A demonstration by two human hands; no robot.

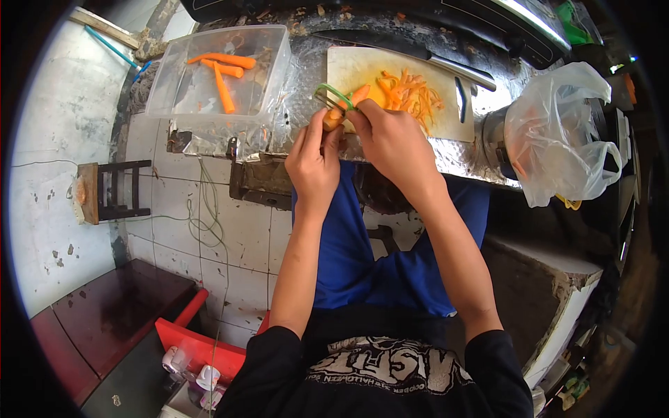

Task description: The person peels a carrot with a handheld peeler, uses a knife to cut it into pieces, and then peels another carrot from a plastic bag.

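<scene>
My left hand is closed around the near end of a carrot at the front left of a cutting board. In my right hand is a green-handled peeler, its blade against or just over the carrot; the exact contact is too small to tell. A heap of orange peelings lies on the board to the right. Several peeled carrots rest in a clear plastic tub on the left.
A large knife lies along the board's far edge. On the right, a white plastic bag sits over a round container. A black stove stands at the back. A small stool is at far left.
</scene>
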